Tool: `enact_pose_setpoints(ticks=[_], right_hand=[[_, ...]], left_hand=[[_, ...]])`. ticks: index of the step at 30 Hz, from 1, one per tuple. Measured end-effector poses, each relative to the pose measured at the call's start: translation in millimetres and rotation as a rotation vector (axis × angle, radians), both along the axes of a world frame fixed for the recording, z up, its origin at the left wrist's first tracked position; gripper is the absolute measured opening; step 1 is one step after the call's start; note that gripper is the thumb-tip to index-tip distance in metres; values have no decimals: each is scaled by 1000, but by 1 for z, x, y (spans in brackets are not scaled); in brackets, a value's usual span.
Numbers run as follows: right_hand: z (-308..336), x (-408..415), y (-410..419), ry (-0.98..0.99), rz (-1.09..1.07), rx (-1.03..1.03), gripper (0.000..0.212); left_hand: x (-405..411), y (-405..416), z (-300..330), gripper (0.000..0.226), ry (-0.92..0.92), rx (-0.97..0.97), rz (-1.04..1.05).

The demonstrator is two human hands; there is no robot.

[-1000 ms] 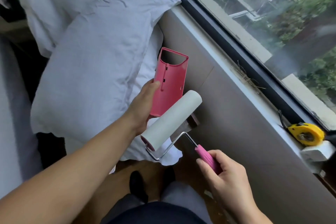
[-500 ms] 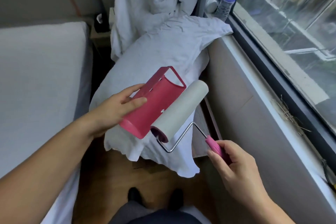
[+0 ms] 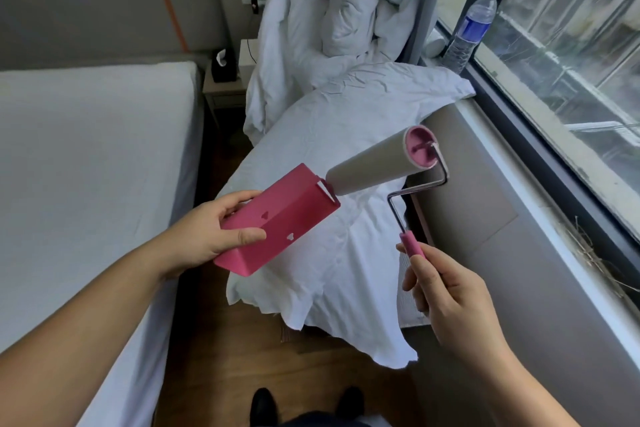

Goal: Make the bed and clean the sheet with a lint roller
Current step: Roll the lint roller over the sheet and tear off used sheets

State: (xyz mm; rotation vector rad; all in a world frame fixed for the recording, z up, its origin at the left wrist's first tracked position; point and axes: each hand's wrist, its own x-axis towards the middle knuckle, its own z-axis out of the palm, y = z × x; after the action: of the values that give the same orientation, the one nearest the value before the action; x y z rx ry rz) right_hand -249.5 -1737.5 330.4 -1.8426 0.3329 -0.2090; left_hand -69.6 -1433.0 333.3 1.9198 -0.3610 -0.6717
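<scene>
Right hand (image 3: 453,302) around white, pink-handled lint roller (image 3: 382,163)

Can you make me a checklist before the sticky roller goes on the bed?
1. Pink cover off the lint roller: ok, only the tips are close.
2. Right hand grips the pink handle: ok.
3. Left hand free: not ok, it holds the cover.
4. Bed sheet bare and flat: ok.
5. Pillow and duvet off the bed: ok.
6. Roller paper sticky: cannot tell.
</scene>
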Motion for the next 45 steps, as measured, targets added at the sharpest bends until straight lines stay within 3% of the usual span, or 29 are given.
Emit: enact_pose_setpoints(ticks=[11, 16, 24, 30, 33, 40, 45], right_hand=[[6, 18, 15, 124, 33, 56, 31], [1, 18, 24, 237, 110, 79, 42], [-11, 11, 33, 309, 169, 16, 30], [-20, 3, 17, 319, 149, 0, 26], [-33, -5, -4, 327, 97, -115, 17], [-63, -31, -63, 380, 5, -468, 20], [-85, -32, -107, 534, 29, -563, 15]], left_hand=[[25, 6, -1, 84, -1, -54, -136], [27, -7, 1, 81, -23, -70, -138], [23, -41, 2, 72, -17, -104, -93], [12, -73, -8, 66, 100, -151, -98], [-4, -102, -18, 56, 182, -175, -96], [-42, -183, -54, 62, 120, -20, -75], [-54, -225, -88, 47, 240, 26, -27]])
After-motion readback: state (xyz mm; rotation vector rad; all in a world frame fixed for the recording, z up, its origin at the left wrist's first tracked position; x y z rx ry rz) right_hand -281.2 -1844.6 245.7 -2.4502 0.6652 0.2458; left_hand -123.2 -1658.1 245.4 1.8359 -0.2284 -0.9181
